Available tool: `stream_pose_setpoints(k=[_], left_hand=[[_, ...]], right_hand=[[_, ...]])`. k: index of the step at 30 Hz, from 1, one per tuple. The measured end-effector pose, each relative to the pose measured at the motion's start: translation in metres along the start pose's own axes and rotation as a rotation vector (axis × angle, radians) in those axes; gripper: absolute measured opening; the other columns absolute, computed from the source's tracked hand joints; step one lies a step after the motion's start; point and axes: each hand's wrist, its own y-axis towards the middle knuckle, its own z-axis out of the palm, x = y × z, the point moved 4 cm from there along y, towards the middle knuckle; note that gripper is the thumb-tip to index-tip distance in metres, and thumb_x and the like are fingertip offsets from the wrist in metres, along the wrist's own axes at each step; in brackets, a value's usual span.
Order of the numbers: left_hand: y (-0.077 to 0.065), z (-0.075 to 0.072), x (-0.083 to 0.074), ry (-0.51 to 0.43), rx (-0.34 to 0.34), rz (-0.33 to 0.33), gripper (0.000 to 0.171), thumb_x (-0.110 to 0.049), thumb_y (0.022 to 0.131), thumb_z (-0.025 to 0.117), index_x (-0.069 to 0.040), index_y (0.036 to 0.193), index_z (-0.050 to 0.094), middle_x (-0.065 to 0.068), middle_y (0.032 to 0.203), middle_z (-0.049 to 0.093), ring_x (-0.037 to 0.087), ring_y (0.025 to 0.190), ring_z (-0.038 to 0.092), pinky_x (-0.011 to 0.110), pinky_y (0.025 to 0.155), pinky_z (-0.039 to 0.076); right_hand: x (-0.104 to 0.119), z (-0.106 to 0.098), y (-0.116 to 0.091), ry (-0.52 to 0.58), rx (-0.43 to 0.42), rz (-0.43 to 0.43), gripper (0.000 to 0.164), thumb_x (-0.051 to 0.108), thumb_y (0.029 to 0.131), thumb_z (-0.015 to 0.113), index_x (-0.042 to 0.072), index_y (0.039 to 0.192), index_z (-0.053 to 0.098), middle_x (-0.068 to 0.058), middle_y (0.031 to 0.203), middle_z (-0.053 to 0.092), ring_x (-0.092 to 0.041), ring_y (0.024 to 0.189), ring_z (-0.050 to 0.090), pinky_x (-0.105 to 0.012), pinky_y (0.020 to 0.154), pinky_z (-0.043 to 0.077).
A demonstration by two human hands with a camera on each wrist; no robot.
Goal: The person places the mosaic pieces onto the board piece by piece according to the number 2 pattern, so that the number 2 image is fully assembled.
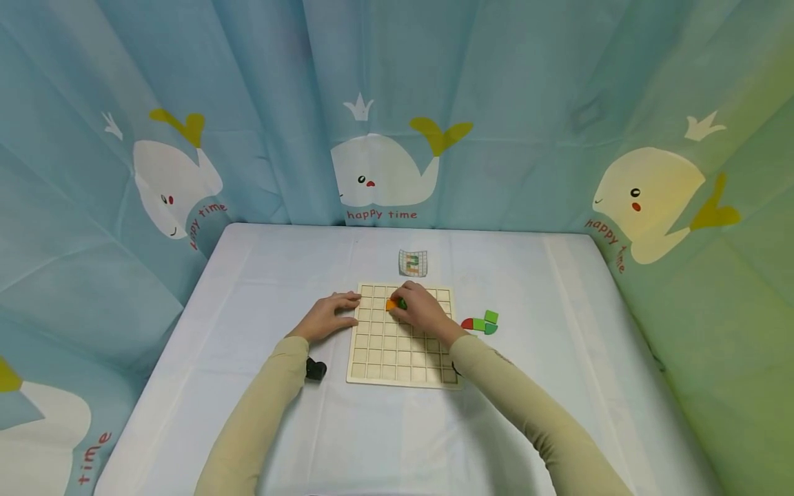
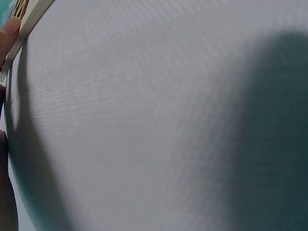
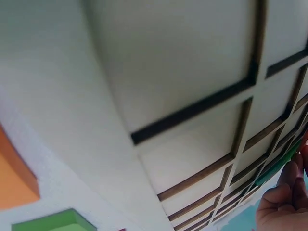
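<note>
A pale wooden grid board (image 1: 372, 357) lies on the table, divided into small square cells. My right hand (image 1: 426, 311) reaches over its upper part, pinching a small orange block (image 1: 390, 304) between thumb and fingertips. A green block (image 1: 402, 303) shows just inside those fingers, partly hidden by them. In the right wrist view, the fingers (image 3: 291, 185) are at the far edge of the grid, by a green piece (image 3: 276, 169). My left hand (image 1: 325, 317) rests at the board's left edge, fingers extended, and one fingertip (image 2: 10, 26) touches that edge in the left wrist view.
Right of the board lie a red quarter-round block (image 1: 468, 323), two green squares (image 1: 491, 316) and a green rounded block (image 1: 491, 329). An orange block (image 3: 17, 173) shows beside the board. A pattern card (image 1: 412, 263) lies behind it. A black object (image 1: 316, 370) is by the left wrist.
</note>
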Motion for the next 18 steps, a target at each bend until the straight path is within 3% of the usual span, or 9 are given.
stream_pose_setpoints(k=[10,18], left_hand=[[0.0008,0.0017,0.0017,-0.007,-0.006,-0.002,0.052,-0.024,0.088,0.075,-0.004,0.133,0.06,0.001,0.146,0.049,0.021,0.141,0.037,0.035,0.124,0.016],[0.0011,0.0011,0.0033,0.008,-0.002,0.004,0.051,-0.024,0.088,0.074,-0.004,0.133,0.061,0.001,0.147,0.049,0.02,0.141,0.037,0.032,0.124,0.014]], right_hand=[[0.0022,-0.004,0.0023,0.007,-0.005,0.035,0.026,0.023,0.091,0.073,0.004,0.108,0.069,-0.009,0.105,0.058,-0.023,0.094,0.057,-0.037,0.084,0.056],[0.0026,-0.0031,0.0057,0.019,-0.001,0.01,0.025,0.021,0.092,0.072,0.005,0.11,0.07,-0.008,0.106,0.06,-0.024,0.098,0.058,-0.038,0.087,0.055]])
